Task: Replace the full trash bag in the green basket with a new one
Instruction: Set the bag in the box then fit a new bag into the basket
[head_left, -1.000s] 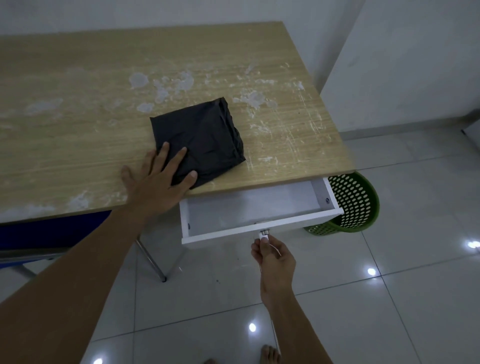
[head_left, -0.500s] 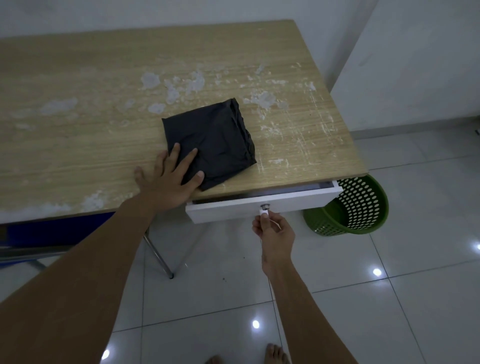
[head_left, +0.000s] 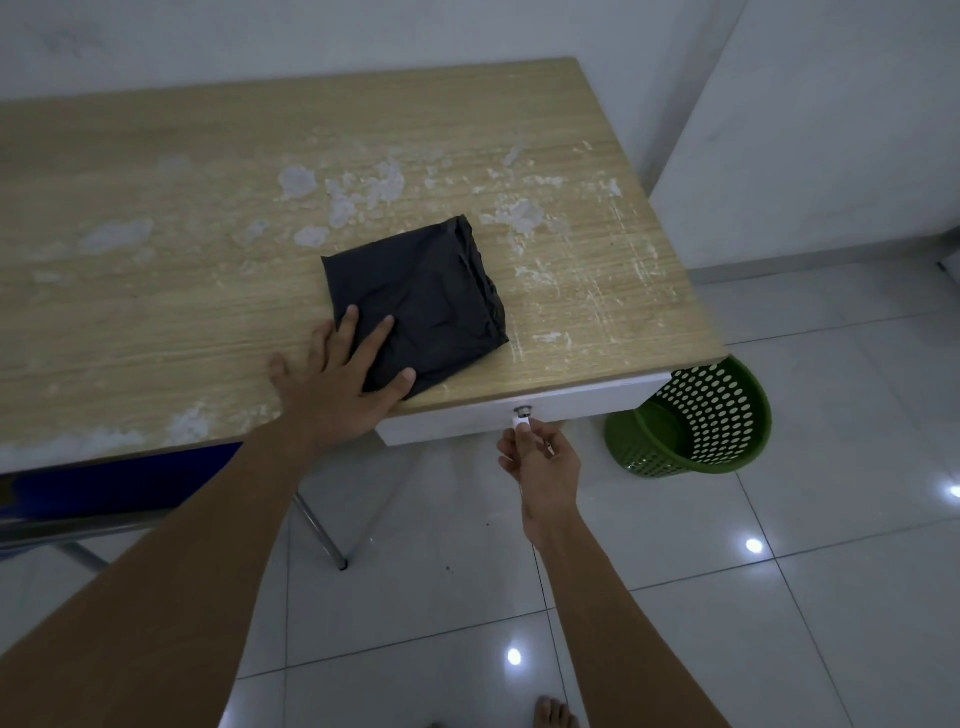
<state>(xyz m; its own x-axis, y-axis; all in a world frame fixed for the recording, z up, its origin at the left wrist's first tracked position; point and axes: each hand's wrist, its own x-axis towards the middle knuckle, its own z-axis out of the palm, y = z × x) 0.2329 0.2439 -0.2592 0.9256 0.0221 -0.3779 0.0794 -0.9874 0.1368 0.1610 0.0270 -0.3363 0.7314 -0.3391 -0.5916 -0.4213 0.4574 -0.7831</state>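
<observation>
A folded black trash bag (head_left: 431, 296) lies on the wooden table (head_left: 156, 270) near its front right corner. My left hand (head_left: 337, 384) lies flat with spread fingers on the bag's near corner and the tabletop. Below the table edge, my right hand (head_left: 540, 462) pinches the small white key in the lock of the white drawer (head_left: 587, 405), which is pushed in flush. The green perforated basket (head_left: 696, 421) stands on the floor under the table's right corner; its inside looks empty, with no bag visible.
White walls close off the back and right side. Glossy white floor tiles (head_left: 779, 597) spread to the right and below. A metal table leg (head_left: 322, 530) and a blue panel (head_left: 104, 478) sit under the table at left. My bare toes (head_left: 556, 714) show at the bottom.
The open drawer has been pushed fully shut by my right hand on its key. My left hand stayed on the black bag.
</observation>
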